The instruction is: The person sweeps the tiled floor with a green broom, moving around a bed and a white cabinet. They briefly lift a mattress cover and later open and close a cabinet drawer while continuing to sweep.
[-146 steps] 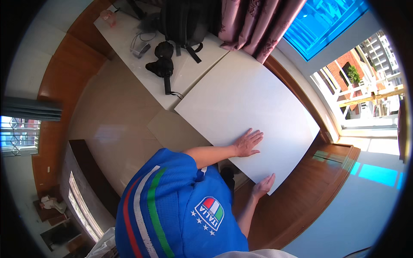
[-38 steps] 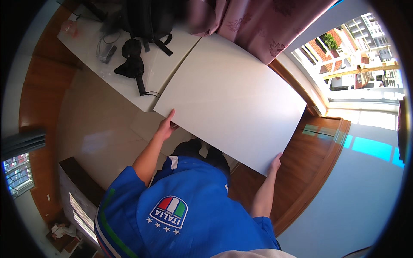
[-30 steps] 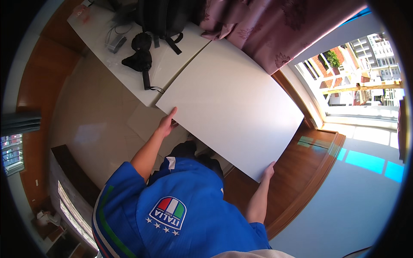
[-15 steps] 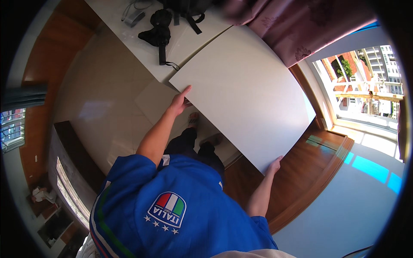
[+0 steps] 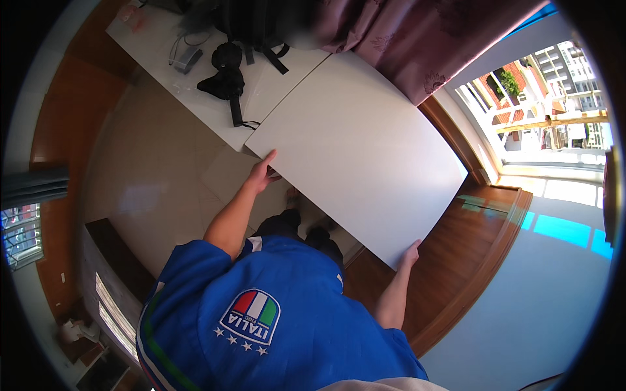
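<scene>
A broad white tabletop stretches out in front of me; whatever supports it is hidden beneath. My left hand grips its near edge close to the left corner, thumb on top and fingers curled under. At the near right corner, my right hand is closed round the edge, its thumb over the top. The far left side of this tabletop lies along a second white table, with a thin dark seam between them. On that second table rests a black folded umbrella with a wrist loop.
A black bag and a small grey device with a cord lie on the second table. A purple curtain hangs behind the tabletop, beside a bright window. Brown wooden boards lie at the right, tiled floor at the left.
The tabletop has shifted slightly toward the second table, and the seam looks narrower at the near corner. Both hands keep their grip. My view has turned a little.
</scene>
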A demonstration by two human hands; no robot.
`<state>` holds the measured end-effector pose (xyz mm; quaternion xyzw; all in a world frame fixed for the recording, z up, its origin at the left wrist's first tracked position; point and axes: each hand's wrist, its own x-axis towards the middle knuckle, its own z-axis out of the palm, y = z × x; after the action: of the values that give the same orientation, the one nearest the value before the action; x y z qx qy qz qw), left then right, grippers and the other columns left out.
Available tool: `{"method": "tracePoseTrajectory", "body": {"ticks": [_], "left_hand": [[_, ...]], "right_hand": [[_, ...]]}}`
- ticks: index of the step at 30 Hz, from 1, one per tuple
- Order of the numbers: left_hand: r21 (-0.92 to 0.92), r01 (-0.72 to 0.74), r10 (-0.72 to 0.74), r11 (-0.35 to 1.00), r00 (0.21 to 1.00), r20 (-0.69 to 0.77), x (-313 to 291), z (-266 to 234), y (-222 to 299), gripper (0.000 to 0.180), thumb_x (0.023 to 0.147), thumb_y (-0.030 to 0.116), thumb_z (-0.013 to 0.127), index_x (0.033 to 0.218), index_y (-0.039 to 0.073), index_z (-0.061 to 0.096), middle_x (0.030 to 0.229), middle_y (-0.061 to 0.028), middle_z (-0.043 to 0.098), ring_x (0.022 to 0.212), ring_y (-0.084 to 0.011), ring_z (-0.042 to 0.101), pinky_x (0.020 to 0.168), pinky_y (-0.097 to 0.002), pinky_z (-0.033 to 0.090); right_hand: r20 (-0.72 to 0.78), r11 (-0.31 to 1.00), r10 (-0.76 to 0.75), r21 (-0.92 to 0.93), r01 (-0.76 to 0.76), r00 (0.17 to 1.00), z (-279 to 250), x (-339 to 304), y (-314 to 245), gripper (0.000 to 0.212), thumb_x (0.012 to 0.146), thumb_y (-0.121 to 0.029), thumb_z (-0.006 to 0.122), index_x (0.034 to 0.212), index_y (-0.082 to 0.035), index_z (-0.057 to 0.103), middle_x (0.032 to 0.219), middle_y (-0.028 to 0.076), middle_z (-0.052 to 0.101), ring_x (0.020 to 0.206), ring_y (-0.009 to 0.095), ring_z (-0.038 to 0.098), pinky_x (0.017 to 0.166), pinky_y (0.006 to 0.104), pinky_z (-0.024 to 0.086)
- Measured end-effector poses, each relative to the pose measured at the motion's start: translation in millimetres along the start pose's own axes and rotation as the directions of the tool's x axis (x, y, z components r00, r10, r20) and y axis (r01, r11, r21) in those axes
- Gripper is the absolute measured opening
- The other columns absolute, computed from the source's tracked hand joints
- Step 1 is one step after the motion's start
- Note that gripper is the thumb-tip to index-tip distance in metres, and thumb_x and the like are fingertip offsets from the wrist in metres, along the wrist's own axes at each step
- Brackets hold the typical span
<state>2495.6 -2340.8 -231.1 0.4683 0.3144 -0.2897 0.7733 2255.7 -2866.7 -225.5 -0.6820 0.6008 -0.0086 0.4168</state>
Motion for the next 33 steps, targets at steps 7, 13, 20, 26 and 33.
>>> {"method": "tracePoseTrajectory", "body": {"ticks": [7,13,20,26,33], "left_hand": [[0.086,0.040,-0.038,0.995,0.999,-0.026,-3.8,7.6,6.9,0.079,0.085,0.059,0.069,0.143,0.013,0.043,0.138,-0.0084,0.049,0.126,-0.0245,0.048,0.104,-0.0484,0.041],[0.037,-0.058,0.064,0.998,0.980,-0.187,0.2,-16.2,17.1,0.100,0.077,0.078,0.061,0.150,0.015,0.032,0.149,-0.0066,0.037,0.135,-0.0252,0.038,0.105,-0.0514,0.037],[0.179,-0.071,0.109,0.981,0.971,-0.213,17.4,-27.9,49.6,0.097,0.077,0.080,0.058,0.153,0.029,0.026,0.151,-0.0025,0.035,0.137,-0.0249,0.036,0.107,-0.0516,0.034],[0.064,0.039,-0.022,0.997,0.972,-0.235,24.6,-28.5,61.7,0.098,0.072,0.086,0.055,0.146,0.024,0.039,0.145,-0.0054,0.042,0.133,-0.0242,0.040,0.106,-0.0507,0.035],[0.043,0.039,-0.029,0.998,0.973,-0.228,34.8,-34.3,62.5,0.095,0.071,0.086,0.057,0.141,0.022,0.046,0.137,-0.0044,0.050,0.126,-0.0231,0.046,0.105,-0.0489,0.035]], "right_hand": [[-0.094,0.994,-0.037,-0.103,0.027,0.995,3.3,7.0,11.7,0.083,0.099,-0.065,0.025,0.124,0.006,0.061,0.124,0.024,0.063,0.120,0.039,0.057,0.101,0.0436,0.043],[-0.285,0.955,0.061,-0.263,-0.139,0.957,9.6,-34.1,-34.1,0.076,0.095,-0.069,0.029,0.117,-0.008,0.068,0.112,0.024,0.068,0.108,0.044,0.062,0.092,0.0534,0.048],[-0.301,0.955,0.049,-0.266,-0.133,0.952,8.7,-28.1,-33.4,0.073,0.095,-0.068,0.032,0.113,-0.007,0.070,0.108,0.024,0.069,0.106,0.044,0.063,0.091,0.0524,0.049],[-0.274,0.955,0.086,-0.252,-0.157,0.958,4.7,-34.8,-37.9,0.074,0.095,-0.068,0.031,0.115,-0.009,0.069,0.114,0.023,0.067,0.111,0.043,0.061,0.095,0.0510,0.047],[-0.235,0.961,0.107,-0.223,-0.161,0.966,2.2,-34.1,-35.0,0.073,0.095,-0.068,0.030,0.114,-0.008,0.069,0.114,0.024,0.067,0.110,0.042,0.062,0.095,0.0506,0.048]]}}
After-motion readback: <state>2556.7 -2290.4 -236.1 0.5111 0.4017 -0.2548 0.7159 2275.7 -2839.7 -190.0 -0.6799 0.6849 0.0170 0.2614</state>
